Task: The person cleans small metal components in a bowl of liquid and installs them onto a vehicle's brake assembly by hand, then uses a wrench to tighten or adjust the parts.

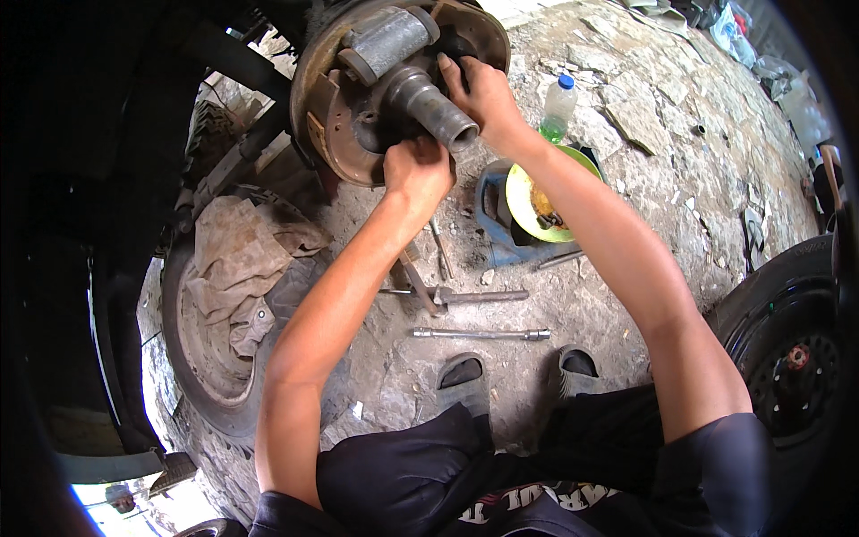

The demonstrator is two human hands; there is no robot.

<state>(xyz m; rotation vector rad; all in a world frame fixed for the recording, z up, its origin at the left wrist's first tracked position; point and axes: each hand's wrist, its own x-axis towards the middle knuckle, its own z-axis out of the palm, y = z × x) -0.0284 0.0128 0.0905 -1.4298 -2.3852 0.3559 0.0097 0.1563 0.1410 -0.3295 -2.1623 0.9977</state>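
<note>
A rusty drum brake assembly (342,146) without its drum is in front of me at the top. Its bare metal spindle (428,105) points toward me, with a grey cylinder (386,43) mounted above it. My left hand (419,170) is closed at the lower edge of the assembly, just under the spindle; its fingertips and whatever they grip are hidden. To the right of the spindle, my right hand (485,97) reaches into the assembly. Its thumb and forefinger are stretched out and apart against the inner parts, while its other fingers are mostly hidden.
A yellow-green bowl (523,204) with small dark parts stands beside a bottle (558,109) of green liquid. A hammer (483,296) and a metal bar (481,334) lie before my feet. A cloth-covered tire (192,358) lies left; a wheel (778,336) stands right.
</note>
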